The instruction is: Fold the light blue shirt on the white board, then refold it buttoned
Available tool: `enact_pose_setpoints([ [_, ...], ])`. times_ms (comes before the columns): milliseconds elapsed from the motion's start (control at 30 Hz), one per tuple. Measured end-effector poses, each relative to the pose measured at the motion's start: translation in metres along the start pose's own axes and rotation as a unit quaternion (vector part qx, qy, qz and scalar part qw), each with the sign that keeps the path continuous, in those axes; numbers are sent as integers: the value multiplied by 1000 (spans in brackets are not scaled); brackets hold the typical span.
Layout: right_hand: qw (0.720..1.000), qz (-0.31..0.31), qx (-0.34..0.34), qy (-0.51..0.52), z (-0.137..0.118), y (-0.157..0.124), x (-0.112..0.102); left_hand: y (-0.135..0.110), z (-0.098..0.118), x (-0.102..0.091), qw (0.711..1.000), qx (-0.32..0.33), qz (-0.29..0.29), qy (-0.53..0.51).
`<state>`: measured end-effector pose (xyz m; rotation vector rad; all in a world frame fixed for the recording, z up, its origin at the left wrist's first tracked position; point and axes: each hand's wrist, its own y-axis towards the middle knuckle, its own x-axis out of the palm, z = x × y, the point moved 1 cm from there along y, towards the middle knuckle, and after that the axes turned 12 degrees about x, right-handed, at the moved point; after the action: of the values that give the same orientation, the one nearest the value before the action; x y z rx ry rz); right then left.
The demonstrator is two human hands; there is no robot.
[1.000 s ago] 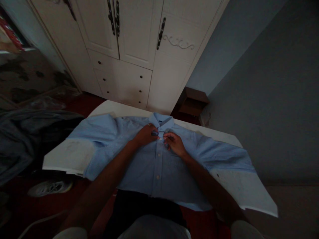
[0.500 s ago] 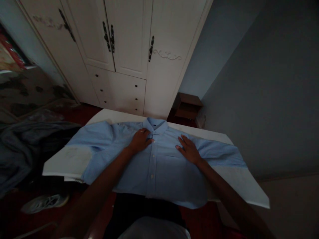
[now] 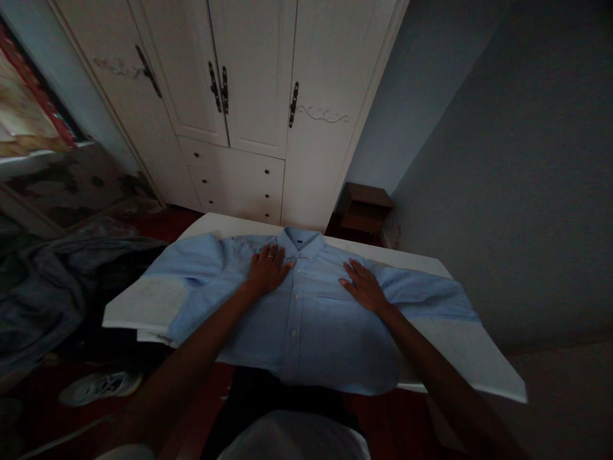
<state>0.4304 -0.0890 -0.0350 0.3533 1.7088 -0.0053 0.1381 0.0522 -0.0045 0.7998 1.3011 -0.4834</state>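
Observation:
A light blue button-up shirt (image 3: 306,319) lies front up and buttoned on a white table (image 3: 474,358), collar away from me, sleeves spread to both sides. My left hand (image 3: 266,269) lies flat and open on the shirt's chest just left of the collar, a ring on one finger. My right hand (image 3: 363,286) rests flat and open on the chest to the right of the button line. Neither hand holds anything.
A white wardrobe (image 3: 253,108) with dark handles and drawers stands beyond the table. A small brown stool (image 3: 366,206) sits beside it against the grey wall. Dark clothing (image 3: 52,281) is heaped at the left, and a pale shoe (image 3: 100,386) lies on the red floor.
One second ago both hands pinched the shirt's placket just below the collar. They have let go and moved apart, and now lie flat on either side of the chest.

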Motion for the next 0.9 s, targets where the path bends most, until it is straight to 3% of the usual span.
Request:
enact_pose_setpoints([
  [233, 999, -8, 11, 51, 4, 7, 0, 36, -18, -21, 1000, 1, 0, -26],
  [333, 996, -28, 29, 80, 2, 18, -8, 59, -25, -24, 995, 90, -10, -41],
  [400, 994, -27, 36, 101, -4, 29, -14, 73, -27, -21, 983, 167, -55, -56],
  [467, 992, -9, 17, 124, -17, 41, -19, 82, -29, -16, 973, 200, -94, -69],
  [567, 986, 20, -54, 156, -48, 62, -22, 93, -30, -11, 974, 187, -99, -84],
  [733, 979, 25, -146, 142, -99, 104, -11, 101, -26, -4, 984, 132, -51, -107],
  [900, 980, 0, -160, 121, -109, 121, 1, 97, -24, 10, 990, 76, 7, -120],
])
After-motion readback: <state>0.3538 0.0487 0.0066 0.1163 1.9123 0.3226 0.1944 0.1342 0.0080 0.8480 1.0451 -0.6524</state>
